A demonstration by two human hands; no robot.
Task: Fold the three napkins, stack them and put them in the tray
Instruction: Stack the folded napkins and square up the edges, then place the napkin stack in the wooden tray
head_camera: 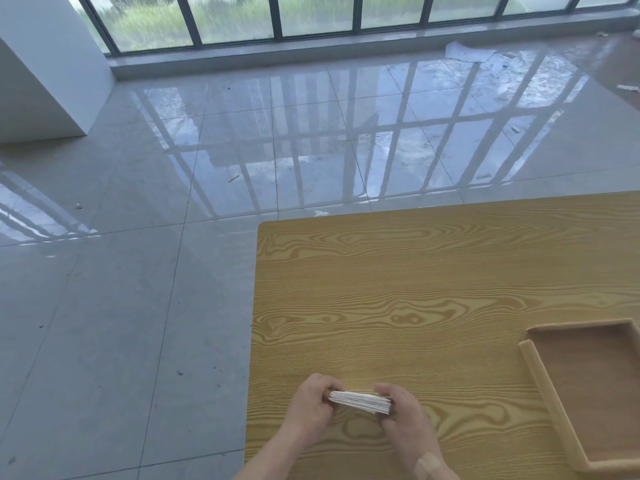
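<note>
A: Status on the hands?

B: Both are closing on the napkin stack point(360, 402), left hand point(309, 405) pinching its left end, right hand point(403, 415) its right end. Stack is hanging just above the table point(398, 289), long axis running 9-to-3.

A: And the tray point(540, 393)?

B: Sitting at roughly 3 o'clock from the hands, well apart, nothing showing in the visible part. Its long side is running 12-to-6. Right hand is sitting nearer, so I'm guessing it leads the carry rightward.
</note>
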